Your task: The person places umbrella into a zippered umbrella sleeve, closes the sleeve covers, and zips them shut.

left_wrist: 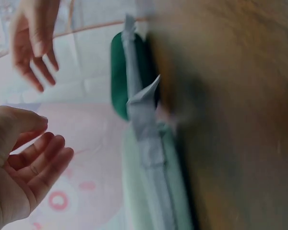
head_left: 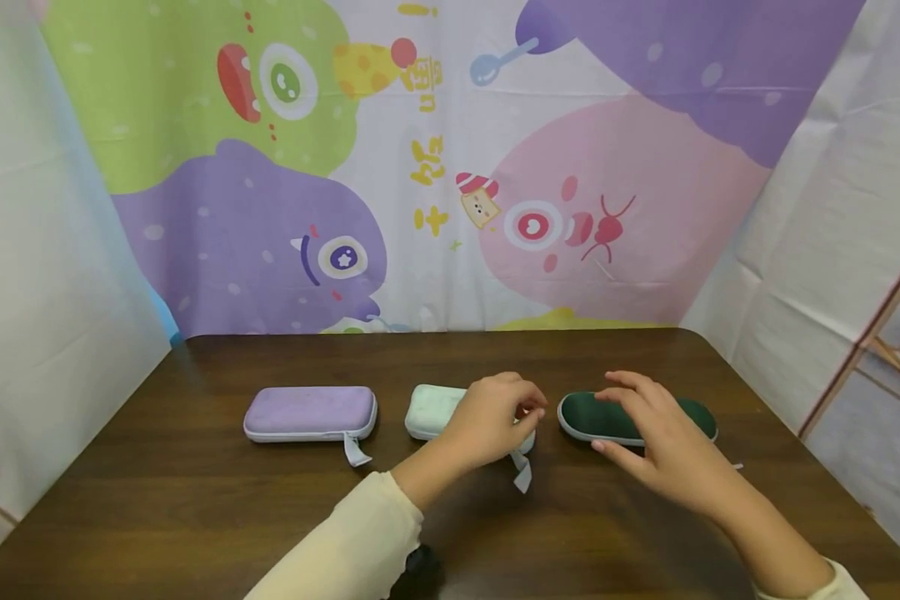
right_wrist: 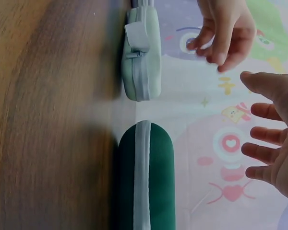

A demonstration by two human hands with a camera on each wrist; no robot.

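Over the mint-green zip case (head_left: 429, 413), my left hand (head_left: 491, 421) hovers with loosely bent fingers and holds nothing. In the left wrist view a gap separates that hand (left_wrist: 24, 167) from the mint case (left_wrist: 136, 182). My right hand (head_left: 663, 446) is spread above the dark green zip case (head_left: 594, 414), hiding part of it in the head view. The right wrist view has its fingers straight and apart, away from the green case (right_wrist: 162, 177). Both cases lie closed, zipped with light grey bands; a grey ribbon tab (head_left: 522, 472) hangs from the mint one.
A closed lilac zip case (head_left: 311, 410) with a grey ribbon tab lies on the left. All three cases form a row on the dark wooden table (head_left: 217, 517). Behind the table hangs a cartoon-print curtain (head_left: 435, 275). A small dark object (head_left: 422, 571) is near my left sleeve.
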